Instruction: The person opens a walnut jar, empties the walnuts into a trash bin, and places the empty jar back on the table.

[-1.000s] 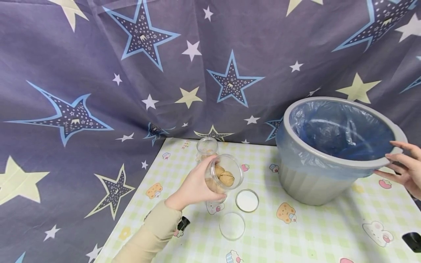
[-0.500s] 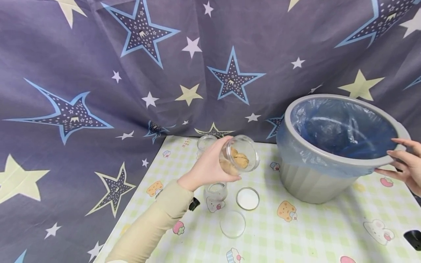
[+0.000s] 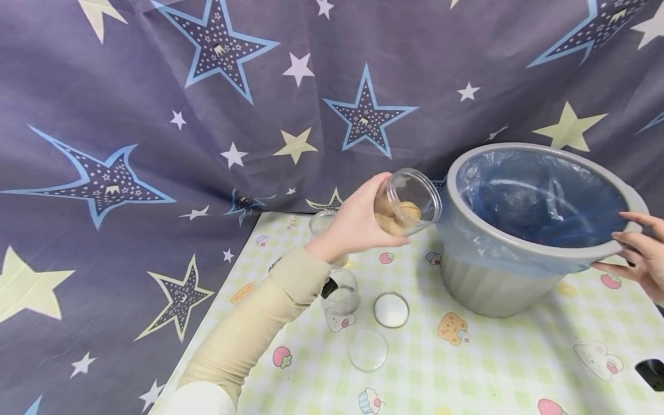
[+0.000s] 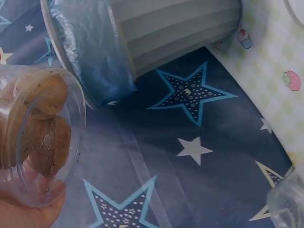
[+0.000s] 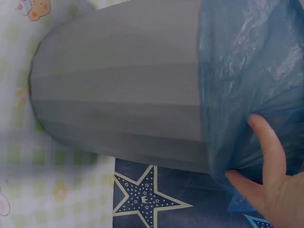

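Observation:
My left hand [image 3: 358,225] grips a clear plastic jar [image 3: 416,190] with brown walnuts [image 3: 410,211] in it. The jar is raised off the table and tipped, its open mouth facing right toward the bin. In the left wrist view the walnuts [image 4: 47,137] lie close behind the jar's mouth. At the right, my right hand [image 3: 645,253] holds the rim of a grey trash bin [image 3: 482,288], some fingers over the edge and others below it. A blue plastic liner [image 5: 237,95] is folded down over that rim. No walnut shows inside the visible part of the bin.
A clear jar [image 3: 342,300] stands on the checked tablecloth [image 3: 425,380], and another jar [image 3: 320,222] is partly hidden behind the left arm. A white lid with a metallic rim [image 3: 391,310] and a clear round lid [image 3: 368,350] lie nearby. Behind hangs a star-patterned curtain [image 3: 259,115].
My left hand has carried the walnut jar up and to the right, close to the bin, uncovering the standing jar below. My right hand has stayed at the bin's rim.

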`<state>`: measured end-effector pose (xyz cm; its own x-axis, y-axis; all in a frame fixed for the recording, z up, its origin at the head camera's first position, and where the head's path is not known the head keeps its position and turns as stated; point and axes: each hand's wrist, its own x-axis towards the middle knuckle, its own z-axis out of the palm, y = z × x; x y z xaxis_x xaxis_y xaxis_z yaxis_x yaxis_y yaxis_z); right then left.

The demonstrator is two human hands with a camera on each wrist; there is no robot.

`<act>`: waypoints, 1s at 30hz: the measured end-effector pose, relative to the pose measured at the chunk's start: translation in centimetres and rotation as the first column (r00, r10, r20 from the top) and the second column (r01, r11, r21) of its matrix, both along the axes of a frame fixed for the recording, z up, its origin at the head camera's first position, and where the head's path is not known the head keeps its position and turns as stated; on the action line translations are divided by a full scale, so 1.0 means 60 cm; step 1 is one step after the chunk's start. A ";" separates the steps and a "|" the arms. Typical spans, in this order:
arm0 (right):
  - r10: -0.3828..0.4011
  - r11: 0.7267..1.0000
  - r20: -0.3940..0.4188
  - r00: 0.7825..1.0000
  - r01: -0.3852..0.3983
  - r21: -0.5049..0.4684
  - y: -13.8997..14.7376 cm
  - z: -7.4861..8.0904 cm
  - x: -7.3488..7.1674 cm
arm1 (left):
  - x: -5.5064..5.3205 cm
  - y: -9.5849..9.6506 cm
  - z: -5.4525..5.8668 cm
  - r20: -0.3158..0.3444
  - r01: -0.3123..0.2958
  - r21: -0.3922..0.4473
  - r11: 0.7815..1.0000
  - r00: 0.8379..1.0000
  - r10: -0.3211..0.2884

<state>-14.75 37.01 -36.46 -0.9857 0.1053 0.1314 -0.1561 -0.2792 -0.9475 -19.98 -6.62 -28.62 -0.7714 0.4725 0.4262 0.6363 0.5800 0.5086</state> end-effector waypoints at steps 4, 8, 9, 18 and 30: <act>-0.012 1.000 0.016 1.000 0.012 0.007 -0.009 0.008 -0.002 | -0.016 0.020 0.011 -0.036 -0.003 -0.039 0.999 0.999 0.002; -0.010 1.000 0.009 1.000 0.010 0.007 -0.013 0.012 0.006 | -0.034 0.047 0.023 -0.058 0.007 -0.116 0.993 0.998 -0.014; -0.009 1.000 0.007 1.000 0.009 0.005 -0.012 0.012 0.007 | -0.038 0.055 0.027 -0.057 0.005 -0.142 0.990 0.998 -0.013; 0.043 0.999 -0.048 0.998 -0.044 -0.008 -0.002 0.006 0.008 | -0.065 0.116 0.053 -0.071 -0.014 -0.349 0.937 0.997 -0.012; 0.065 0.998 -0.091 0.994 -0.064 0.016 -0.006 0.011 0.006 | -0.079 0.161 0.066 -0.320 -0.133 -0.611 0.780 0.943 -0.090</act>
<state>-14.38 36.63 -35.78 -0.9743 0.0396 0.2218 -0.2239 -0.2789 -0.9338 -24.73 3.05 -24.67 -0.6601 0.7023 0.2665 0.6783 0.7098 -0.1901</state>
